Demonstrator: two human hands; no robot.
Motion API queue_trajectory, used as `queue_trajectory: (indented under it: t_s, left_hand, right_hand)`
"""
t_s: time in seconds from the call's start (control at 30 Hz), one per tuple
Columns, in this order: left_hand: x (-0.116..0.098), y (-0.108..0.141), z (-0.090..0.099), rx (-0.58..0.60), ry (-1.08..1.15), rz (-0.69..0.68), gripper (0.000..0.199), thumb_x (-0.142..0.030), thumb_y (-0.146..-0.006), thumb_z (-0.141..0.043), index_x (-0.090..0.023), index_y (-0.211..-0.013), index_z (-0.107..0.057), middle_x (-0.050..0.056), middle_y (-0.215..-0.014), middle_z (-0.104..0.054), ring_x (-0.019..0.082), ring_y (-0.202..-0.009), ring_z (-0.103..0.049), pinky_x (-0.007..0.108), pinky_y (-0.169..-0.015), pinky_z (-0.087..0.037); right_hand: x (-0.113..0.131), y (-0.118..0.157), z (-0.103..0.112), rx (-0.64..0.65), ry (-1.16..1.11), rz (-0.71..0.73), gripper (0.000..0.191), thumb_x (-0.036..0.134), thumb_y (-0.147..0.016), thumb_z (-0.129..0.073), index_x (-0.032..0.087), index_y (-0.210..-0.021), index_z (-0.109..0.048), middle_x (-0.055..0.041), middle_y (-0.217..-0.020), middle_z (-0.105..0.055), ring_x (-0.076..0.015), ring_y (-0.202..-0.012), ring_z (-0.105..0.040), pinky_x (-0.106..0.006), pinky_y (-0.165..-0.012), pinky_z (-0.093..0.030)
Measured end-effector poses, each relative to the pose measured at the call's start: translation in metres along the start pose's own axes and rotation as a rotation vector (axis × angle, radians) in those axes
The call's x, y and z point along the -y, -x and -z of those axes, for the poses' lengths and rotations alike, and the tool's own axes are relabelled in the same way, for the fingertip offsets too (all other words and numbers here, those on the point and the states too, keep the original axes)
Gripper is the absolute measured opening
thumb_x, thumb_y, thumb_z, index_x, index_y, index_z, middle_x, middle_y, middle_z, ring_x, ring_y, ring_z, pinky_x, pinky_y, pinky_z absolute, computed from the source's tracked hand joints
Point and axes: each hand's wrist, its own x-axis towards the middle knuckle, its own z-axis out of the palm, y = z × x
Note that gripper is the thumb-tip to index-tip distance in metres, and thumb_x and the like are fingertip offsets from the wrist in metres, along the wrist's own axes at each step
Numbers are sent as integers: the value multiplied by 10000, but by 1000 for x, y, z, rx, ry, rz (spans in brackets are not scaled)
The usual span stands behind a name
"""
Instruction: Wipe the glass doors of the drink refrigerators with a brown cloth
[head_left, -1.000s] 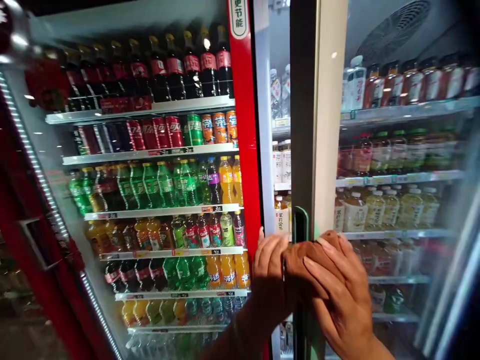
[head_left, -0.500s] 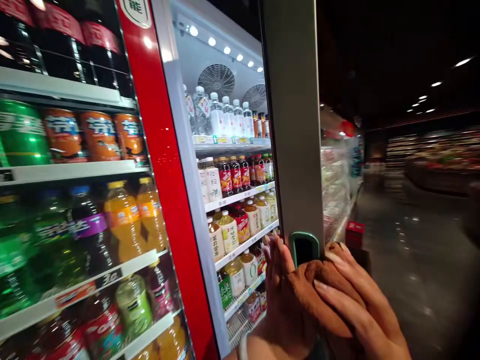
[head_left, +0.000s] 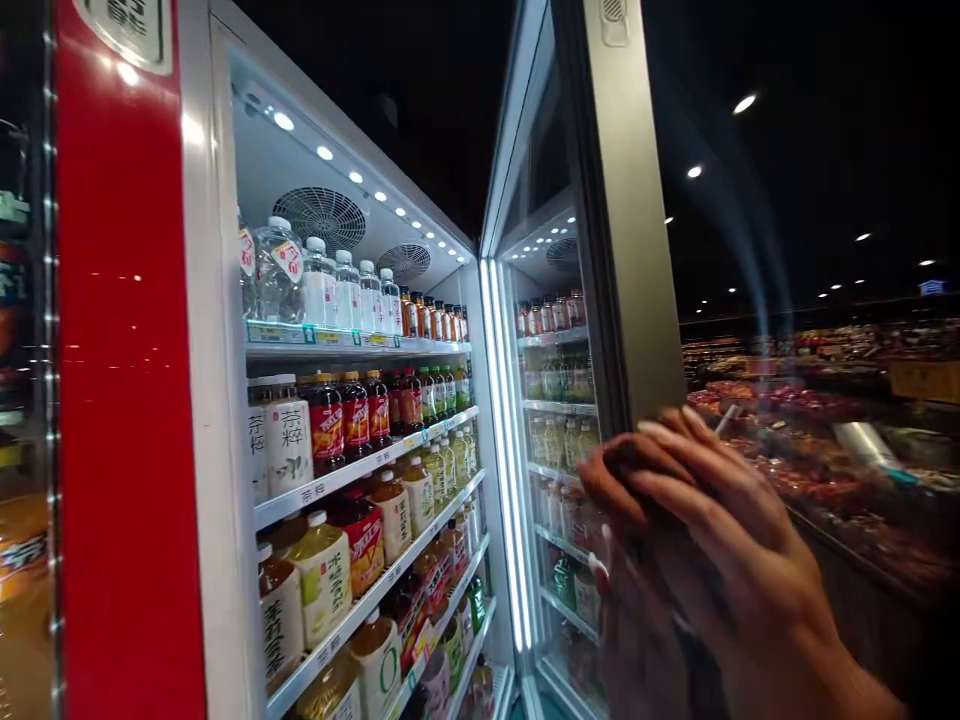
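Note:
My right hand [head_left: 739, 530] has its fingers closed on a brown cloth [head_left: 619, 480], bunched up against the edge of the fridge door. That glass door [head_left: 555, 420], with its wide metal frame, stands swung outward. Lower down and closer to me, my left hand [head_left: 641, 620] is dark and smeared by motion near the inner side of the door. Its fingertips lie by the glass, but whether they touch it or hold anything I cannot tell. Inside the lit fridge, shelves carry rows of drinks, among them water bottles [head_left: 349, 290] on top and tea bottles [head_left: 326, 570] lower down.
A red fridge frame [head_left: 124, 400] stands at the left, beside another drinks cabinet. Light strips [head_left: 510, 450] run down the hinge side of the open fridge. To the right, displays of goods [head_left: 795, 440] lie beyond the door under ceiling lights.
The door has swung wider, showing more of the shelves and the glass's inner side. My view has turned right. Both hands have moved along with the door's edge, cloth still in my right.

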Motion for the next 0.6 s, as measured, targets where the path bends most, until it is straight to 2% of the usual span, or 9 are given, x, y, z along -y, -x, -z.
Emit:
queue_trajectory:
  t_s: [0.07, 0.13, 0.23, 0.3, 0.37, 0.43, 0.5, 0.53, 0.6]
  left_hand:
    - [-10, 5, -30, -89, 22, -7, 952, -50, -950, -546, -156, -1723, -2, 108, -1666, -434, 252, -1542, -464, 342, -1332, -378]
    - [-23, 11, -59, -110, 35, 41, 949, 13, -923, -499, -135, -1725, -15, 134, -1653, -440, 258, -1553, -434, 380, -1352, -322]
    - [-43, 16, -94, -24, 50, 68, 953, 33, -912, -451, -139, -1727, 12, 145, -1636, -466, 268, -1545, -453, 423, -1314, -404]
    - [-54, 16, -106, -5, 54, 12, 921, 13, -912, -419, -90, -1723, 7, 167, -1617, -492, 281, -1536, -479, 437, -1272, -473]
    - [-61, 12, -109, 49, 72, -38, 924, -45, -914, -458, -48, -1715, 3, 190, -1640, -458, 322, -1563, -439, 474, -1266, -490]
    - [-67, 8, -108, 151, 110, -51, 967, -114, -907, -535, -54, -1717, -11, 183, -1686, -391, 360, -1596, -374, 505, -1286, -471]
    - [-74, 5, -114, 218, 148, -51, 968, -159, -912, -570, -85, -1725, -51, 159, -1706, -372, 365, -1601, -372, 498, -1282, -485]
    - [-79, 5, -122, 214, 161, -42, 948, -170, -922, -567, -91, -1726, -71, 157, -1700, -390, 364, -1591, -399, 495, -1264, -510]
    - [-91, 5, -151, 163, 181, -37, 897, -196, -948, -548, -93, -1726, -113, 166, -1656, -466, 366, -1544, -485, 499, -1202, -575]
  right_hand:
    - [-16, -25, 5, -66, 48, 55, 486, 143, -954, -632, 263, -1424, -624, -66, -1598, -550, -300, -1577, -428, -536, -1350, -363]
    - [-30, -43, 10, -112, 91, 62, 491, 140, -950, -627, 278, -1421, -625, -71, -1598, -541, -305, -1561, -453, -564, -1342, -380]
    - [-46, -43, 19, -100, 147, 13, 501, 140, -952, -633, 296, -1428, -621, -74, -1618, -518, -311, -1556, -462, -577, -1335, -396]
    - [-56, -33, 26, -82, 204, 14, 531, 129, -940, -660, 304, -1440, -614, -74, -1617, -523, -307, -1551, -471, -565, -1339, -398]
    - [-67, -25, 33, -72, 277, 46, 579, 105, -922, -684, 313, -1456, -603, -68, -1618, -526, -300, -1547, -477, -552, -1344, -396]
    - [-80, -20, 38, -64, 343, 71, 614, 87, -911, -692, 324, -1469, -594, -60, -1614, -533, -296, -1541, -484, -554, -1343, -396]
    - [-96, -17, 43, -66, 388, 63, 632, 90, -914, -691, 347, -1482, -586, -46, -1609, -539, -291, -1526, -503, -558, -1337, -405]
    - [-105, -15, 46, -67, 405, 52, 639, 101, -917, -693, 361, -1490, -582, -39, -1609, -540, -293, -1519, -512, -558, -1332, -413]
    - [-122, -10, 51, -71, 432, 30, 649, 140, -920, -704, 389, -1506, -579, -26, -1611, -542, -308, -1505, -529, -561, -1321, -434]
